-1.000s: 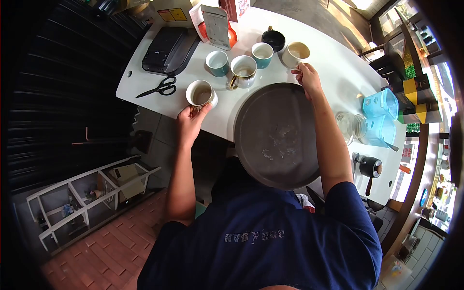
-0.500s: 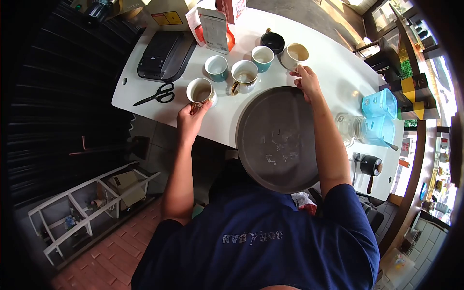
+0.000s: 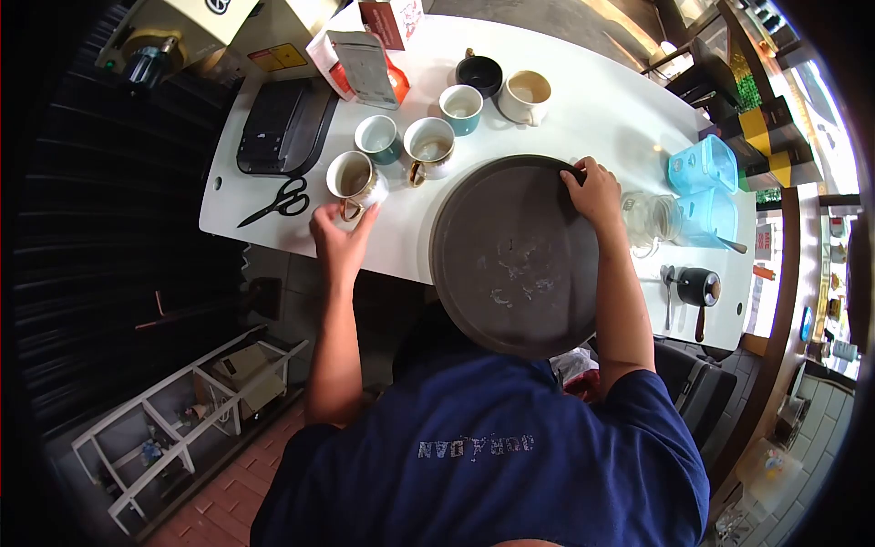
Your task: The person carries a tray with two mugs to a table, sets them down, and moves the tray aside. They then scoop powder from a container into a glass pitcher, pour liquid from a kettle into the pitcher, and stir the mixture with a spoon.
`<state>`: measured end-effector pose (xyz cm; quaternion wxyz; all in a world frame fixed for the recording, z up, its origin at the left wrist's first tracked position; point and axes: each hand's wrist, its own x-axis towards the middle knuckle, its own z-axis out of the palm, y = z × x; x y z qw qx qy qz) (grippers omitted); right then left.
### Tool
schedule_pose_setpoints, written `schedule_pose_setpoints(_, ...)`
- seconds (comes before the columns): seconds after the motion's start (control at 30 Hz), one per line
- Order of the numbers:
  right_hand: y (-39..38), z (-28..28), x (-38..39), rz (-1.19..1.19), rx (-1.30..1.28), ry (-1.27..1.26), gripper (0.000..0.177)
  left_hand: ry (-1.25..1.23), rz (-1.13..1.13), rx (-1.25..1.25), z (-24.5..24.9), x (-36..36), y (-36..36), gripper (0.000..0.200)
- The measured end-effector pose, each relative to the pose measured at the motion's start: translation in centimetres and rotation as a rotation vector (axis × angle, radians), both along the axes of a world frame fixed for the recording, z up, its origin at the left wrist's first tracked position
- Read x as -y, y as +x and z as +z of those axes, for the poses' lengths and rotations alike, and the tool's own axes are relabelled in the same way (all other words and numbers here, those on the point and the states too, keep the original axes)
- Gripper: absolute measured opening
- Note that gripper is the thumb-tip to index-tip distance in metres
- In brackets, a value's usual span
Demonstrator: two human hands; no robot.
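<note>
My right hand is closed on the upper right rim of a round dark grey tray, which lies partly over the table's front edge and has whitish marks on it. Just below a white mug with a gold handle is my left hand, its thumb and fingers apart around the handle with no firm hold visible. Beside that mug stand a teal cup and another gold-handled mug. Farther back are a second teal cup, a black cup and a cream mug.
On the white table, black scissors lie left near a black scale. A grey pouch stands behind. To the right are glass jars, blue containers, a spoon and a black pot.
My right hand has left the cream mug and taken hold of the tray's rim. My left hand has loosened from the gold-handled mug and dropped slightly. The camera view has shifted.
</note>
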<state>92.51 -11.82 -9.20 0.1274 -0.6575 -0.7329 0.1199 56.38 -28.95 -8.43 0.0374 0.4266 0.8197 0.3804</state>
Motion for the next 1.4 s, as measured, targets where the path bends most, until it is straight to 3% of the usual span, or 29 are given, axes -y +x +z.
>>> schedule_pose_setpoints(0.03, -0.1, 0.1, -0.1, 0.006, 0.017, -0.008, 0.033, 0.002, -0.009, -0.002, 0.5, 0.7, 0.6, 0.063)
schedule_pose_setpoints(0.1, 0.0, 0.4, -0.1, 0.007, 0.027, -0.017, 0.031, -0.198, 0.084, 0.29, 1.1, 2.1, 1.6, 0.058)
schedule_pose_setpoints(0.23, 0.6, 0.1, -0.5, 0.081, -0.102, 0.021, 0.028, -0.627, -0.302, 0.626, 0.7, 4.3, 5.5, 0.052)
schedule_pose_setpoints(0.37, 0.5, 0.9, -0.6, 0.122, -0.24, 0.025, 0.028, -0.697, -0.314, 0.577, 1.0, 4.4, 7.6, 0.046)
schedule_pose_setpoints(0.53, 0.4, 3.6, -0.5, 0.179, -0.299, -0.031, 0.028, -0.582, -0.263, 0.711, 0.7, 4.6, 9.0, 0.05)
schedule_pose_setpoints(0.67, -0.3, 5.9, 0.4, 0.208, -0.362, 0.022, 0.027, -0.645, -0.257, 0.59, 0.7, 5.2, 9.4, 0.052)
schedule_pose_setpoints(0.77, -0.3, 7.6, 1.3, 0.212, -0.406, 0.085, 0.026, -0.462, -0.172, 0.418, 1.6, 5.8, 9.4, 0.053)
schedule_pose_setpoints(0.87, -0.5, 8.9, 3.4, 0.221, -0.508, 0.172, 0.024, -0.271, -0.04, 0.491, 3.3, 6.9, 10.5, 0.054)
schedule_pose_setpoints(1.0, -1.1, 9.9, 6.7, 0.183, -0.56, 0.092, 0.019, -0.064, 0.149, 0.447, 2.4, 9.4, 11.8, 0.05)
schedule_pose_setpoints(1.07, -1.4, 9.7, 8.2, 0.237, -0.571, 0.086, 0.018, 0.166, 0.226, 0.526, 2.5, 10.6, 12.4, 0.042)
schedule_pose_setpoints(1.17, -2.4, 8.9, 9.9, 0.362, -0.58, 0.099, 0.016, 0.196, 0.315, 0.544, 3.1, 13.9, 12.4, 0.037)
schedule_pose_setpoints(1.23, -3.4, 7.7, 11.0, 0.386, -0.679, -0.098, 0.017, 0.269, 0.408, 0.484, 4.5, 15.6, 12.5, 0.034)
schedule_pose_setpoints(1.3, -4.5, 6.4, 12.4, 0.462, -0.697, -0.148, 0.02, 0.161, 0.462, 0.341, 6.3, 17.6, 12.0, 0.03)
schedule_pose_setpoints(1.4, -6.2, 5.1, 15.2, 0.525, -0.683, -0.305, 0.025, 0.192, 0.535, 0.236, 7.2, 21.4, 11.5, 0.026)
